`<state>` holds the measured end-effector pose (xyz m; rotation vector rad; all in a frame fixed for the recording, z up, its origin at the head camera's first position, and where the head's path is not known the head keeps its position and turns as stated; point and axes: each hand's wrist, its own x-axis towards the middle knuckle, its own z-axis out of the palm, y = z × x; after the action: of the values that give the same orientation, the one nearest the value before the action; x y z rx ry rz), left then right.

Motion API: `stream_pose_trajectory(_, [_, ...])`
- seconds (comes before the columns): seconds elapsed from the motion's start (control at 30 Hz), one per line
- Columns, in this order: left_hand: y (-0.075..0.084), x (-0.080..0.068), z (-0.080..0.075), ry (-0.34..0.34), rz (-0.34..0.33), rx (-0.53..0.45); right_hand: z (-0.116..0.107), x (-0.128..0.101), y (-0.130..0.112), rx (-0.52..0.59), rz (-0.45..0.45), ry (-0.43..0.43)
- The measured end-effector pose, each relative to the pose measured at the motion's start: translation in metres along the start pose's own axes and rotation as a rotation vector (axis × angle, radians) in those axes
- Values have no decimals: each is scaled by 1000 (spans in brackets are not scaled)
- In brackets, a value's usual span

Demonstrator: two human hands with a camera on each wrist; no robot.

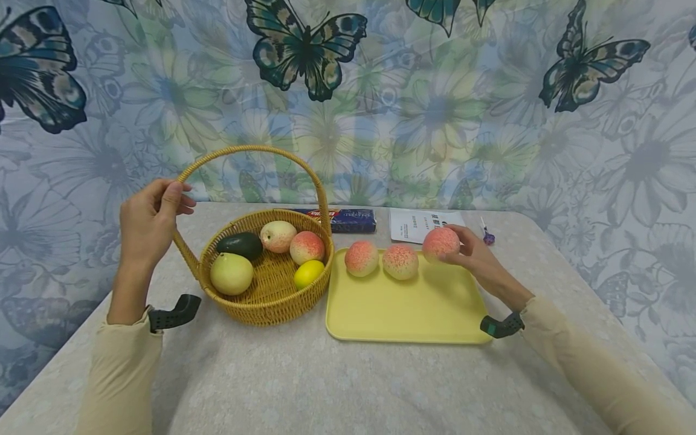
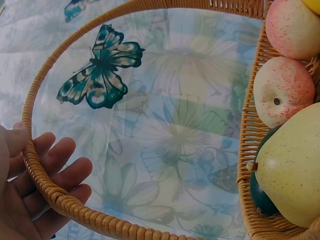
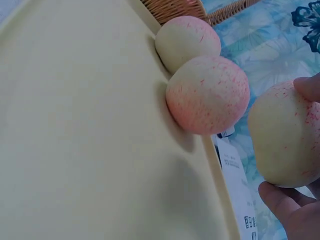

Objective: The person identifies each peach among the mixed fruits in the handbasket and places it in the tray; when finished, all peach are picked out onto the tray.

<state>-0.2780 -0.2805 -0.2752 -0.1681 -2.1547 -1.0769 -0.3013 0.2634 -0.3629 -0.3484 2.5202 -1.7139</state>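
Note:
My left hand [image 1: 148,220] holds the side of the wicker basket's handle [image 1: 255,148], with the thumb on one side and the fingers behind it. Inside the basket [image 1: 266,314] lie a pale yellow pear [image 2: 295,165], a dark green avocado [image 1: 240,246], a yellow lemon [image 1: 309,275] and two peaches, one pale [image 1: 278,236] and one redder [image 1: 307,248]. My right hand [image 1: 478,257] grips a peach [image 1: 441,244] between thumb and fingers, above the back right of the yellow tray [image 1: 408,317]. Two more peaches, one [image 1: 361,258] left of the other [image 1: 400,261], sit along the tray's back edge.
Behind the basket and tray lies a dark blue packet [image 1: 350,221]. A printed white sheet [image 1: 410,225] is beside it, and a small purple-wrapped lollipop [image 1: 488,238] lies farther right. A butterfly-patterned cloth [image 1: 435,151] hangs behind the table [image 1: 326,386].

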Motion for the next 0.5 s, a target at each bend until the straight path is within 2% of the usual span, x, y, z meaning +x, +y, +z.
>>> stream_pose_trajectory(0.5, [1,2,1,-2,6,-6,-6,-1,22,-4,32,1])
